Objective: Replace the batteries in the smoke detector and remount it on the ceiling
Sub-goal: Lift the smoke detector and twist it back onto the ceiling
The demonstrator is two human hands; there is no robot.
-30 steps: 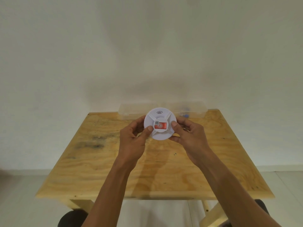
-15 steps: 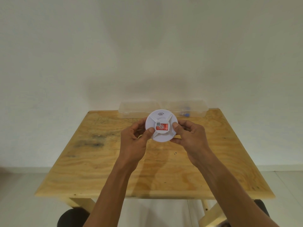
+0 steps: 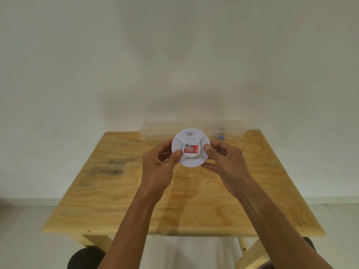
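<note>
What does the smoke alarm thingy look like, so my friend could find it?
Look above the wooden table, between the left hand and right hand. The smoke detector is a round white disc, the only thing with a red sticker.

Left hand: forearm rises from 6 o'clock, fingers curled, thumb pressed on the smoke detector at its 9 o'clock edge.
Right hand: forearm enters from 5 o'clock, fingers curled, thumb gripping the 3 o'clock edge.

A plywood table carries a clear plastic box at its far edge.
</note>
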